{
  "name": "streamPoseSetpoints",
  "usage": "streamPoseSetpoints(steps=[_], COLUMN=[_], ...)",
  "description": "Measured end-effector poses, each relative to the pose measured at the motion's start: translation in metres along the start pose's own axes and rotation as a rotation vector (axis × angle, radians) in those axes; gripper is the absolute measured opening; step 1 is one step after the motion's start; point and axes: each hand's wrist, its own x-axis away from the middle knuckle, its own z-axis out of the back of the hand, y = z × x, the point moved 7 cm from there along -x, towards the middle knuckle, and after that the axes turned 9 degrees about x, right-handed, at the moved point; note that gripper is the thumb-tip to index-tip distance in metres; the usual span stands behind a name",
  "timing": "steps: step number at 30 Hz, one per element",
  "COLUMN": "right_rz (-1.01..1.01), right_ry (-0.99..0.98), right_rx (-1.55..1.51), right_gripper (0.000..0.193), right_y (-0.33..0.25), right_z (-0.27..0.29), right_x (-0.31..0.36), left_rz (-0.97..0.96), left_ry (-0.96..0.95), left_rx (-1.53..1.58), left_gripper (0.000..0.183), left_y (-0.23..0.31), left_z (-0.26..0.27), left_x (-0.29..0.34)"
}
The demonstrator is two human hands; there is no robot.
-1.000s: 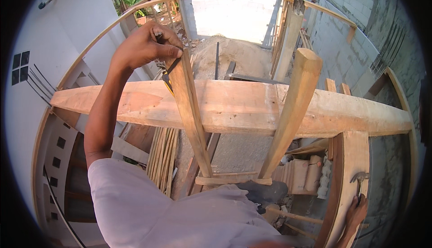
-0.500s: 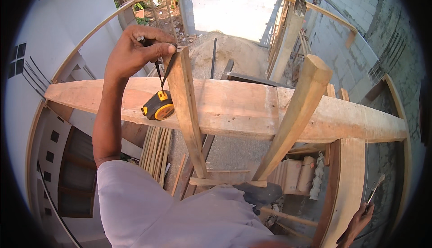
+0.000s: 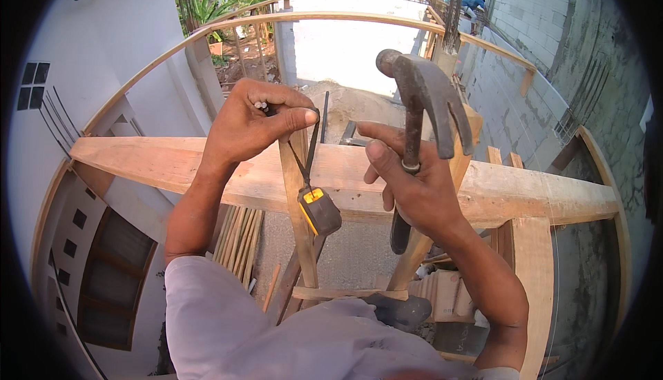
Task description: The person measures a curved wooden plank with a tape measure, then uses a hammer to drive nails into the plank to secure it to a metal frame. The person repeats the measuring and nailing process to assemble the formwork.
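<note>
My left hand [image 3: 259, 121] is closed, pinching the dark wrist strap [image 3: 312, 145] of a black and yellow tape measure [image 3: 321, 213]. The tape measure hangs below the fingers, in front of the left upright timber [image 3: 293, 183]. Small pale metal ends [image 3: 261, 106], apparently nails, stick out between the same fingers. My right hand [image 3: 425, 190] grips a claw hammer [image 3: 425, 93] by its handle, head up and claw to the right, with the index finger stretched toward my left hand. Behind the hammer, the right upright timber [image 3: 464, 152] is partly hidden.
A thick wooden beam [image 3: 242, 173] runs across in front of me, and another timber [image 3: 535, 276] meets it at the right. Below are stacked poles [image 3: 238, 238] and a crosspiece [image 3: 345, 293] between the uprights. A person in blue [image 3: 473, 4] is far off at upper right.
My right hand has come up from the lower right to the middle with the hammer. My left hand has moved right and slightly down; the tape measure has swung and turned with it.
</note>
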Motion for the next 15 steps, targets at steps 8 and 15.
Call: streamPoseSetpoints(steps=[8, 15], right_rz=[0.113, -0.054], right_ry=[-0.050, 0.047], right_rx=[0.018, 0.152], right_gripper=[0.024, 0.024], right_y=[0.005, 0.031], right_z=[-0.069, -0.063], right_x=[-0.070, -0.119], left_rz=[0.122, 0.327], left_ry=[0.169, 0.208], left_rx=[0.057, 0.222], left_gripper=[0.015, 0.013], left_y=[-0.036, -0.096], left_z=[0.037, 0.060], left_x=[-0.006, -0.023])
